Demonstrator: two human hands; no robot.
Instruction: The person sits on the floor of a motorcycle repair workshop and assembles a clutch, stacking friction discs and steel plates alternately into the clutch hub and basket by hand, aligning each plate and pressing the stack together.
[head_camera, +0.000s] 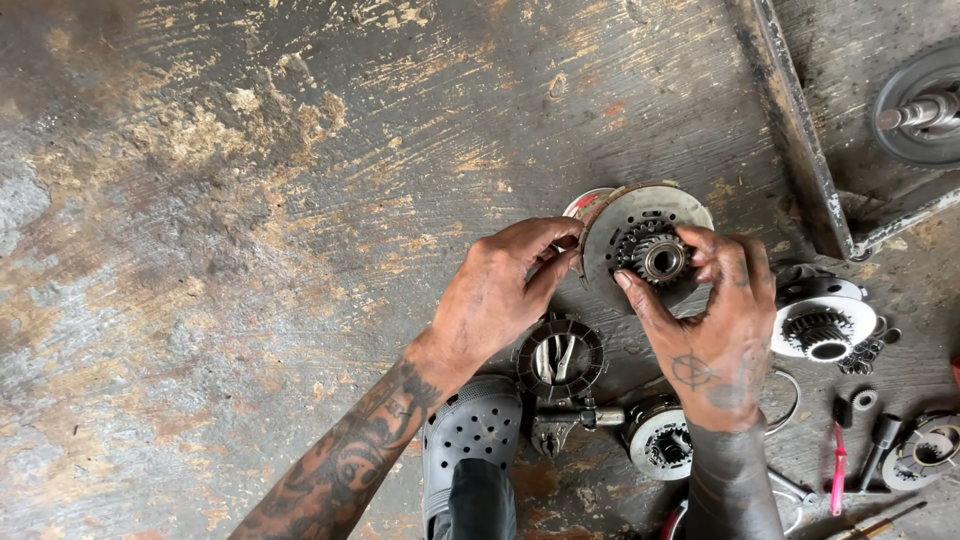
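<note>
Looking down from your head, you see both of your hands closed around a round grey clutch plate with a toothed gear hub at its centre, held just above a worn, paint-scraped concrete floor. Your left hand pinches the plate's left edge between thumb and fingers. Your right hand wraps the right side, thumb pressed on the plate's face below the hub and fingers curled over the hub's right. The plate sits tilted toward you, toward the right half of the floor, partly covering a small white and red disc behind it.

Below your left hand, a dark ring-shaped housing lies on the floor with pale metal pieces inside its open middle. Beside it stands your grey perforated clog. Near your right wrist lies a silver round part with a toothed centre. Further right rests a white disc with a black gear, then a pink-handled tool. A rusty metal frame bar crosses the floor's upper right corner.
</note>
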